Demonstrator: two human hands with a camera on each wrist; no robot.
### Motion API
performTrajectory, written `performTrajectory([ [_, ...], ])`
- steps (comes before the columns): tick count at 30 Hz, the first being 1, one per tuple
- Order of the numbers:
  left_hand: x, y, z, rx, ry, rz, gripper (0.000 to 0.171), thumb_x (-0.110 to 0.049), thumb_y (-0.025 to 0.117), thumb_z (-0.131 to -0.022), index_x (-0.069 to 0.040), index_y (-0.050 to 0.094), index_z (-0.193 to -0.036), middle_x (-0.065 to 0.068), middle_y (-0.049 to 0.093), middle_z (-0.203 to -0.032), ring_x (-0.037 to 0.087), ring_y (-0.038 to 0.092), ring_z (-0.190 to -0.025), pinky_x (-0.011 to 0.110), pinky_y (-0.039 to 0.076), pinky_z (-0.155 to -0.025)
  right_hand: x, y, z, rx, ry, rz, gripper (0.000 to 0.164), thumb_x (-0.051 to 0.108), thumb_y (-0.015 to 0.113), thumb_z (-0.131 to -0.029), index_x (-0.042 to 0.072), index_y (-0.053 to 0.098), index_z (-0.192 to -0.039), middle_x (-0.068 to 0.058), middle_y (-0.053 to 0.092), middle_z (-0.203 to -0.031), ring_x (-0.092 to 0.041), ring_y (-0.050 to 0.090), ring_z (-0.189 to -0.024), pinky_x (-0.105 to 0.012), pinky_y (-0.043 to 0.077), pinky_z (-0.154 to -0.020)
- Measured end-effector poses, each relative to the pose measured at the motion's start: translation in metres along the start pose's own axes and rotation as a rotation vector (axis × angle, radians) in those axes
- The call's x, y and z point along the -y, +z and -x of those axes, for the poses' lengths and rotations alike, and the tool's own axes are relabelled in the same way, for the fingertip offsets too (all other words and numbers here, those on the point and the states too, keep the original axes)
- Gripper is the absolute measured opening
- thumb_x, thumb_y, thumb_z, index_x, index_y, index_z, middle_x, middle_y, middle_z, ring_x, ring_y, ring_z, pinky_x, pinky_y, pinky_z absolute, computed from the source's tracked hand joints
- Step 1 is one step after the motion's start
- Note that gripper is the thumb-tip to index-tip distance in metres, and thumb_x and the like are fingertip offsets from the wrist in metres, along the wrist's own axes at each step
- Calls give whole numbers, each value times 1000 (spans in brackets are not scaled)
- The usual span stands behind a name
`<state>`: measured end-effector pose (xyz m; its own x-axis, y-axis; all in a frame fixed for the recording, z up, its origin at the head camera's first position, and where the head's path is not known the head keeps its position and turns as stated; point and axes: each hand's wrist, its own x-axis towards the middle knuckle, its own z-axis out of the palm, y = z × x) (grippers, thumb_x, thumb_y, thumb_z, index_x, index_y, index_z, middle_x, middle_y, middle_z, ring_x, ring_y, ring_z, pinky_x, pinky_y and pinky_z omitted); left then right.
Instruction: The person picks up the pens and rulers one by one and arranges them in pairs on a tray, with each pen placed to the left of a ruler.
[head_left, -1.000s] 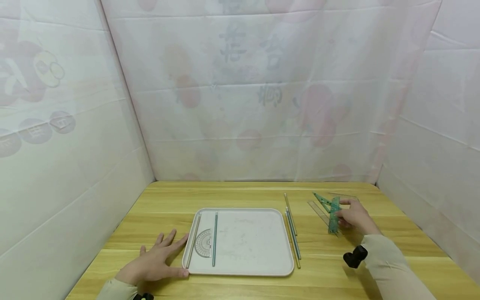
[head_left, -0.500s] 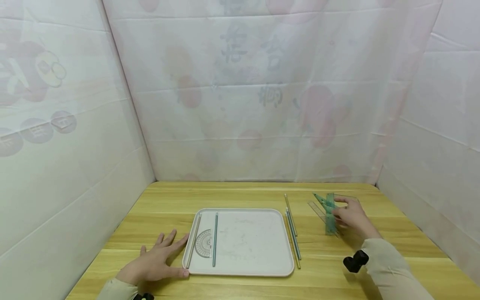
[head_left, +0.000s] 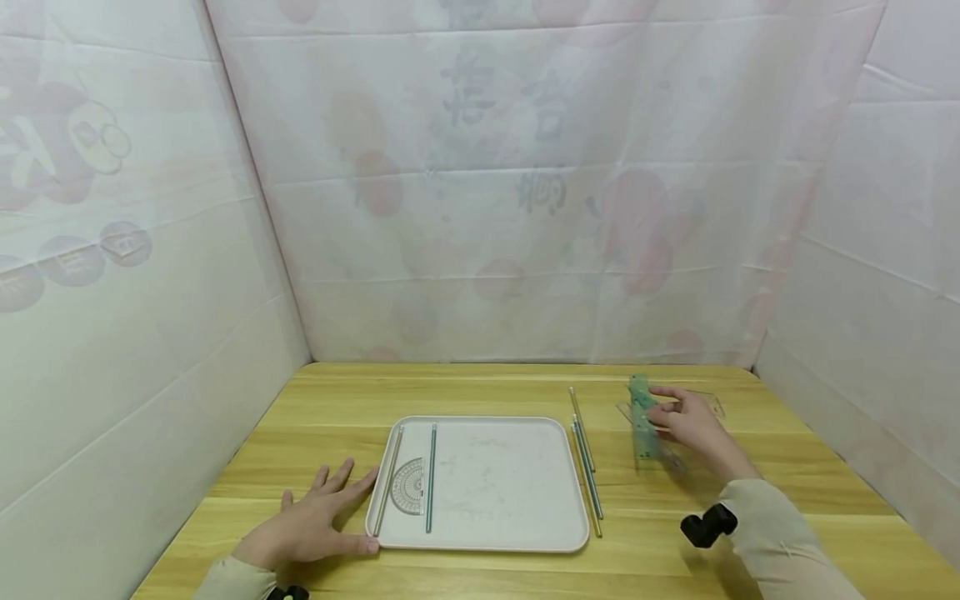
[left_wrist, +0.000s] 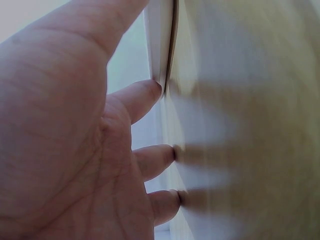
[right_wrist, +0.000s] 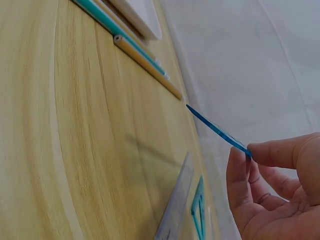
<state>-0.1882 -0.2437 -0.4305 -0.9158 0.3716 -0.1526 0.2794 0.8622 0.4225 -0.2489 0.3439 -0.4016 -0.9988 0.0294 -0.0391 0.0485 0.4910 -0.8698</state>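
Note:
My right hand (head_left: 693, 425) pinches a translucent green ruler (head_left: 642, 446) between thumb and fingers, at the right of the table. In the right wrist view this ruler (right_wrist: 220, 131) is held by one edge, raised over the wood. Below it are a clear ruler (right_wrist: 175, 200) and a green set square (right_wrist: 197, 205), largely covered by the green ruler in the head view. Fingers spread, my left hand (head_left: 307, 521) rests at the left side of the white tray (head_left: 510, 487), its thumb at the near corner. The left wrist view shows a fingertip against the tray's edge (left_wrist: 162, 40).
Inside the tray lie a clear protractor (head_left: 407, 486), a gold pencil (head_left: 388, 479) and a green pencil (head_left: 431, 479). Several more pencils (head_left: 588, 475) lie along its right side. A clear set square (head_left: 708, 402) lies behind my right hand. Fabric walls enclose the table's back and sides.
My right hand has moved slightly left, carrying the green ruler left and away from me over the green set square. The left hand and tray have stayed in place.

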Motion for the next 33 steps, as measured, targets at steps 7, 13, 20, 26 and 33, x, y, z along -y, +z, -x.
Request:
performTrajectory([
  [7,0,0,-1,-2,6,0,106,-68,82,-84,-26,35,-169,28,21,-177,71,12,-155,102,6,-99,6,9,2,11,-26,-34,63,9,55,-112,-10,26,-164,-18,65,-123,-9,68,-99,-32,65,-86],
  [13,0,1,-2,-3,6,-3,106,-68,82,-84,-26,36,-169,28,21,-177,71,12,-155,102,6,-99,11,17,6,28,-60,-67,64,7,56,-111,-12,24,-164,-19,64,-121,-13,69,-100,-32,65,-87],
  [20,0,1,-3,-5,3,-9,106,-69,82,-83,-27,36,-169,28,22,-176,72,13,-155,102,7,-99,19,28,10,44,-82,-93,67,7,59,-110,-11,25,-164,-18,61,-121,-12,68,-99,-28,65,-86],
  [26,0,1,-3,-5,6,-7,106,-69,82,-83,-27,35,-169,28,22,-176,72,13,-155,102,6,-99,25,37,14,60,-111,-124,66,6,60,-110,-11,25,-163,-20,58,-125,-14,66,-101,-29,65,-87],
  [33,0,1,-3,-2,6,2,106,-68,82,-83,-27,35,-169,28,21,-177,71,12,-155,102,5,-99,37,48,19,76,-108,-137,67,7,62,-109,-9,27,-164,-17,60,-121,-16,68,-101,-30,66,-87],
])
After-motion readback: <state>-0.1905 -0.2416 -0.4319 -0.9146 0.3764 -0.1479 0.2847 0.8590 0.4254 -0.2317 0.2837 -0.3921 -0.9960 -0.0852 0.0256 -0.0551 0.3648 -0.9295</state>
